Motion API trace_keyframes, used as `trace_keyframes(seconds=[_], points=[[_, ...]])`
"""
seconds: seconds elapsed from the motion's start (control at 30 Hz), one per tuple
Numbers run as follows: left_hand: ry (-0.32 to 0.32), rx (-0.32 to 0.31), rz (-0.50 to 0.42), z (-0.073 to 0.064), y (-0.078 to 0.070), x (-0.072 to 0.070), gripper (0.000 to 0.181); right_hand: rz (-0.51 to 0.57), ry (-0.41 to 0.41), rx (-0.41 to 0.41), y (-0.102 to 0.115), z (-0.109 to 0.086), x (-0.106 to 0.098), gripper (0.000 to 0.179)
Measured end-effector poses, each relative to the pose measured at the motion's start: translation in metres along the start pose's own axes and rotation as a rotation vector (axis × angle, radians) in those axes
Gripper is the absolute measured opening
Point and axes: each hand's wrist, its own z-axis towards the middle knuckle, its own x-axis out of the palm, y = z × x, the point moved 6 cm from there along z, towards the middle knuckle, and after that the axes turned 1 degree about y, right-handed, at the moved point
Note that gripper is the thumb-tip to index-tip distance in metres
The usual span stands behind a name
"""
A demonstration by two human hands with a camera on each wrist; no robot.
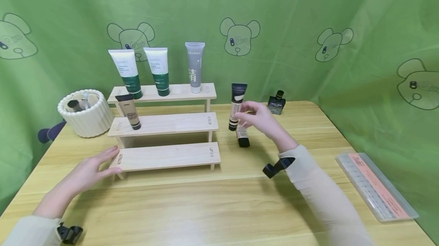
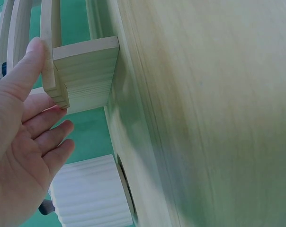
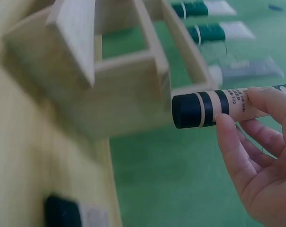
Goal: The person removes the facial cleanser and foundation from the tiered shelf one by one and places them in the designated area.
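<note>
My right hand (image 1: 257, 119) pinches a beige cosmetic tube with black bands and a dark end (image 1: 236, 108), holding it nearly upright beside the stand. In the right wrist view its black cap (image 3: 186, 111) points left. Just below lies a small beige item with a black cap (image 1: 243, 138) on the table. My left hand (image 1: 90, 169) grips the left end of the lowest step of a three-tier wooden stand (image 1: 168, 157), thumb and fingers at its corner. A brown tube with a black end (image 1: 128, 111) stands on the middle step.
On the top step stand two white-and-green tubes (image 1: 126, 73) (image 1: 157, 71) and a grey tube (image 1: 195, 66). A white ribbed pot (image 1: 87, 118) with brushes is left of the stand. A dark bottle (image 1: 276, 103) sits at the back; a flat clear case (image 1: 376, 187) lies at right.
</note>
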Motion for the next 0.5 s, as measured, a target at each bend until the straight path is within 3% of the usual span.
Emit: trace_keyframes(seconds=[0.17, 0.5], points=[[0.004, -0.001, -0.002, 0.000, 0.000, 0.000, 0.068, 0.021, -0.049, 0.053, -0.030, -0.009, -0.022, 0.032], [0.009, -0.005, -0.005, 0.000, 0.001, 0.000, 0.068, -0.035, -0.093, 0.218, -0.084, -0.019, -0.057, 0.041]])
